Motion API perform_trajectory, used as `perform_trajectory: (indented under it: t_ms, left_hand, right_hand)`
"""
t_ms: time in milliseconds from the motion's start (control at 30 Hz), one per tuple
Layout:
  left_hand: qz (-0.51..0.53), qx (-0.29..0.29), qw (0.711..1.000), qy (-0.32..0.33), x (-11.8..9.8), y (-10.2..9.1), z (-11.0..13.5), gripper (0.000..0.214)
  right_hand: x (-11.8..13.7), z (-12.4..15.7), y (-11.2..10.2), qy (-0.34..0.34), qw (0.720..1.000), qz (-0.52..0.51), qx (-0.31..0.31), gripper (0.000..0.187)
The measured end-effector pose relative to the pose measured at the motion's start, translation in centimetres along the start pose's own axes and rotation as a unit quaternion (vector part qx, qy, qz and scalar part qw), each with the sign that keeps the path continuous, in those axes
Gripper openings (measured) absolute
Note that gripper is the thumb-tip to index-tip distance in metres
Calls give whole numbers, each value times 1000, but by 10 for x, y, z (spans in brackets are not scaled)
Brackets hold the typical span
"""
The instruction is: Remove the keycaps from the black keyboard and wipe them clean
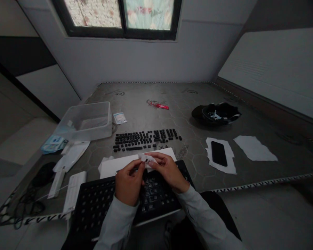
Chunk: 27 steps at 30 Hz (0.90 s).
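Note:
In the head view my right hand (169, 170) pinches a crumpled white tissue (148, 158) with thumb and fingers. A small dark spot shows on the tissue, too small to name. My left hand (128, 182) is closed in a pinch at the tissue's left edge; what its fingertips hold is hidden. Both hands are over a black keyboard (96, 201) stripped of keycaps, which lies tilted near my lap. Beyond it, loose black keycaps (135, 139) are laid out in rows on the table, behind white sheets (120, 166).
At left stand a clear plastic box (86, 119), a blue packet (53, 143), a white power strip (74, 191) and cables (28, 205). A small sachet (119, 118) and a red packet (159, 105) lie farther back. At right are a dark cap (216, 114) and a phone (219, 153) on paper.

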State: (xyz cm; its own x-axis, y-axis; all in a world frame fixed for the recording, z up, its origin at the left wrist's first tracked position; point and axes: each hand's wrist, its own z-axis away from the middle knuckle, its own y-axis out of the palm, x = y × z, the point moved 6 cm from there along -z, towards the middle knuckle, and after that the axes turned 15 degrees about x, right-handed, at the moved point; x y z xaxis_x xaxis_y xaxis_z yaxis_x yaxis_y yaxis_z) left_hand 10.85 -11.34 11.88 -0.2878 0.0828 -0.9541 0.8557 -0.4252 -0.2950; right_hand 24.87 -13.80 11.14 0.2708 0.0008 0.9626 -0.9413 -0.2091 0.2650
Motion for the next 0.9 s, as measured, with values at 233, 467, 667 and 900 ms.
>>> perform_trajectory:
  t_ms: [233, 467, 667, 900]
  left_hand:
    - [17, 24, 1000, -5, 1, 0, -1, 31]
    - [-40, 38, 998, 15, 0, 7, -1, 29]
    - [-126, 24, 991, 37, 0, 6, -2, 32]
    - [-157, 29, 983, 88, -10, 13, 2, 26]
  right_hand:
    - [-3, 0, -4, -11, 998, 45, -40, 31]
    - [1, 1, -8, -14, 994, 85, -62, 27]
    - [-2, 0, -11, -20, 995, 86, -40, 31]
    - [-2, 3, -14, 18, 993, 68, -94, 31]
